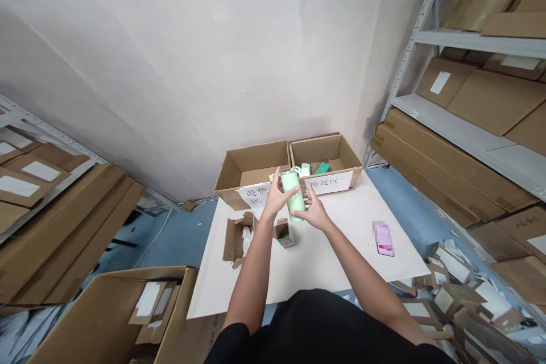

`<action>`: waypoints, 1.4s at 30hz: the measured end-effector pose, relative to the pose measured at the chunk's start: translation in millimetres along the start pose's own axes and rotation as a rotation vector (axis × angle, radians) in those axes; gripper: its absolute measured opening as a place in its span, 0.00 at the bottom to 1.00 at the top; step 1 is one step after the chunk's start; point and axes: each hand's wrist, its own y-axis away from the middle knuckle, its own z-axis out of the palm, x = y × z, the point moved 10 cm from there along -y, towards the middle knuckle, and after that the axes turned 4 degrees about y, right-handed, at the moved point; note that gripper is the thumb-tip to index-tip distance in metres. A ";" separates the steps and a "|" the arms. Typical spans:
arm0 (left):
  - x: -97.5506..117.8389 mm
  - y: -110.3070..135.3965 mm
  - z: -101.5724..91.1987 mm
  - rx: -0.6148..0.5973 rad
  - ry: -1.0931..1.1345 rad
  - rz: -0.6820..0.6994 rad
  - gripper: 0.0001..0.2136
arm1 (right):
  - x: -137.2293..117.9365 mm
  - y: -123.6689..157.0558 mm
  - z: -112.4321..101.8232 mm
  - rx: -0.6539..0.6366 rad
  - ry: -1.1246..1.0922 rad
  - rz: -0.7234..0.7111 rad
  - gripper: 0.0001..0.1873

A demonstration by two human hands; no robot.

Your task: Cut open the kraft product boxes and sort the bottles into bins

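Observation:
A light green tumbler (294, 196) with a strap loop at its top is held up over the table, slightly tilted. My left hand (275, 196) grips its upper left side, the thumb lying across the front. My right hand (314, 209) is closed around the lower right side. Below them on the table stands a small green product box (284, 233), its top open. Left of that lies an opened brown carton (234, 242) with white packing inside, partly hidden by my left forearm.
Two labelled cardboard bins stand against the wall: the left bin (230, 173) and the right bin (352, 153), which holds small green boxes. A pink phone-like item (384, 239) lies on the white table (341, 261). Loaded shelves (464, 119) flank the right; a large carton (98, 307) sits lower left.

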 end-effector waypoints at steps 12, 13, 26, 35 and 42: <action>-15.5 16.9 -59.1 0.065 -0.129 -0.004 0.31 | 35.4 -2.6 46.1 0.025 0.153 0.067 0.70; -21.2 17.8 -62.2 0.053 -0.113 -0.025 0.28 | 40.8 -2.1 50.2 0.025 0.170 0.071 0.70; -106.5 49.2 -112.8 0.190 -0.153 -0.105 0.29 | 165.9 17.2 90.3 -0.088 0.037 0.134 0.47; -166.4 67.0 -124.1 0.208 -0.280 -0.143 0.28 | 275.1 32.7 74.0 0.169 0.351 0.512 0.08; -204.3 72.3 -95.3 0.032 -0.682 -0.138 0.34 | 278.5 29.4 76.4 0.188 0.365 0.452 0.12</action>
